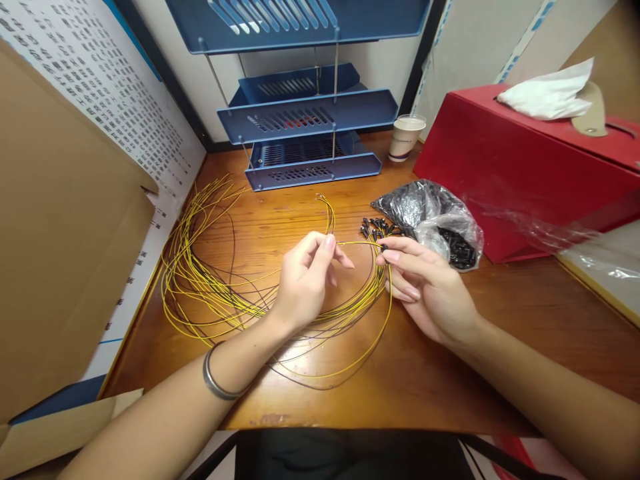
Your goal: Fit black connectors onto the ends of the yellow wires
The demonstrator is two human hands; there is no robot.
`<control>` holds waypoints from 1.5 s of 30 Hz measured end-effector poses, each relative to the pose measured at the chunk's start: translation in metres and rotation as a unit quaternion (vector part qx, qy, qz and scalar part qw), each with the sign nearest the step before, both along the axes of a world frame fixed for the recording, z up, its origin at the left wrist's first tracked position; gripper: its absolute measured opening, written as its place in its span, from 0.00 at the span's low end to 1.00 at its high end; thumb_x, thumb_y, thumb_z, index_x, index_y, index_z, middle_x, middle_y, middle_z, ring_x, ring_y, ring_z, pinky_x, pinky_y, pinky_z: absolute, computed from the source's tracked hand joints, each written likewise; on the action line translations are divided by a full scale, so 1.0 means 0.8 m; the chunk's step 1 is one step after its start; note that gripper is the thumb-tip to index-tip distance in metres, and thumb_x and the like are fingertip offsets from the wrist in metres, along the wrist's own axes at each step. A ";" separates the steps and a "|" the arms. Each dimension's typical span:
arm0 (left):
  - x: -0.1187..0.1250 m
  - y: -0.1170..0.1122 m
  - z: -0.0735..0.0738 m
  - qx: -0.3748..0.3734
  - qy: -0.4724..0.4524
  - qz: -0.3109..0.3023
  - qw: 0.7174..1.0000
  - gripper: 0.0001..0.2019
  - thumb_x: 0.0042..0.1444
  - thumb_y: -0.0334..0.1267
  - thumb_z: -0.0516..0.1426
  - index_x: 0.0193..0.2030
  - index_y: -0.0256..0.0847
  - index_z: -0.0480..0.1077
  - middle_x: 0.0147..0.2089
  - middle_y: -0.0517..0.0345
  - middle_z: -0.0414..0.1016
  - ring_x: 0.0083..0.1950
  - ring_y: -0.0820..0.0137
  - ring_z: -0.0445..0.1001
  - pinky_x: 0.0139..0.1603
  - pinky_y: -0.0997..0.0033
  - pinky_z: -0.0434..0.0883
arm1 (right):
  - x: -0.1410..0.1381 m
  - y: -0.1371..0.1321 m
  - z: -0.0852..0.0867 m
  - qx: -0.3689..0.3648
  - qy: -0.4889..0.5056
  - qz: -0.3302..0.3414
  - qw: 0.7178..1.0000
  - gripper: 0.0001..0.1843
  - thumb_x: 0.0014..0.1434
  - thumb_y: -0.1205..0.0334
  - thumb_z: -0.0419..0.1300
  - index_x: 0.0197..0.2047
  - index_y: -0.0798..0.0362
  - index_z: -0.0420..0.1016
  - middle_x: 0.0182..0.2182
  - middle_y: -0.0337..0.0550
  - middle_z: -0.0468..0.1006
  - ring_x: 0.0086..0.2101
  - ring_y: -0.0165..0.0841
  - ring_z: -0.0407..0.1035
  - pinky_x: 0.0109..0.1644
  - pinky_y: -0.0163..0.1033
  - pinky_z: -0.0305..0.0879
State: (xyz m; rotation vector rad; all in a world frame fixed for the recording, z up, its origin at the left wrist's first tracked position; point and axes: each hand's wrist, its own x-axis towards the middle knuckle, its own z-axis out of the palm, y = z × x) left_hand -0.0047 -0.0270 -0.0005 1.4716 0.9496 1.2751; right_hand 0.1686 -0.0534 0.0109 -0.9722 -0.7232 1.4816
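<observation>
My left hand (304, 280) is closed, its thumb and forefinger pinching a thin yellow wire (359, 243). The wire runs across to my right hand (435, 287), whose fingertips are closed on a small black connector (384, 247). Below and to the left, a loose coil of yellow and dark wires (175, 280) lies on the table, passing behind my left hand. Beyond my right fingers, several black connectors (375, 227) sit bunched at the coil's ends. A few bare wire tips (320, 197) stick up past my left hand.
A clear plastic bag of black parts (425, 207) lies beside my right hand on the wooden table (425, 393). Behind are a blue tiered tray rack (310, 170), a paper cup (406, 140) and a red tissue box (465, 147). Cardboard (65, 233) stands at the left.
</observation>
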 end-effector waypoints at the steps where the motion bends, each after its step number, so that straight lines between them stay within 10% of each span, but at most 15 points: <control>1: 0.000 0.000 0.000 -0.007 -0.002 0.000 1.000 0.17 0.68 0.48 0.53 0.33 0.38 0.69 0.30 0.56 0.78 0.21 0.77 0.68 0.25 0.75 0.67 | 0.000 0.000 0.000 -0.001 0.001 -0.001 1.000 0.08 0.50 0.65 0.68 0.37 0.54 0.80 0.29 0.41 0.78 0.14 0.16 0.46 0.20 0.33 0.35; 25: 0.004 -0.004 0.007 -0.029 -0.008 -0.032 0.999 0.06 0.60 0.38 0.60 0.40 0.37 0.71 0.45 0.46 0.82 0.31 0.73 0.77 0.21 0.79 0.69 | 0.001 0.001 0.009 0.016 0.016 -0.029 0.999 0.10 0.48 0.65 0.66 0.37 0.52 0.78 0.27 0.37 0.75 0.14 0.18 0.45 0.20 0.35 0.34; 40: 0.005 0.001 0.001 -0.058 0.031 -0.017 0.998 0.11 0.57 0.43 0.65 0.35 0.37 0.74 0.32 0.53 0.81 0.23 0.75 0.72 0.24 0.77 0.69 | 0.002 0.000 0.009 0.015 -0.011 -0.048 0.999 0.10 0.49 0.64 0.67 0.37 0.50 0.76 0.30 0.38 0.79 0.13 0.18 0.44 0.18 0.36 0.32; 45: -0.014 -0.026 0.023 -0.007 0.075 -0.146 0.986 0.22 0.66 0.54 0.54 0.32 0.39 0.79 0.21 0.55 0.75 0.20 0.72 0.71 0.24 0.71 0.70 | 0.002 0.000 0.007 0.029 -0.026 -0.048 0.998 0.10 0.51 0.63 0.68 0.38 0.50 0.76 0.34 0.41 0.82 0.13 0.18 0.44 0.18 0.36 0.32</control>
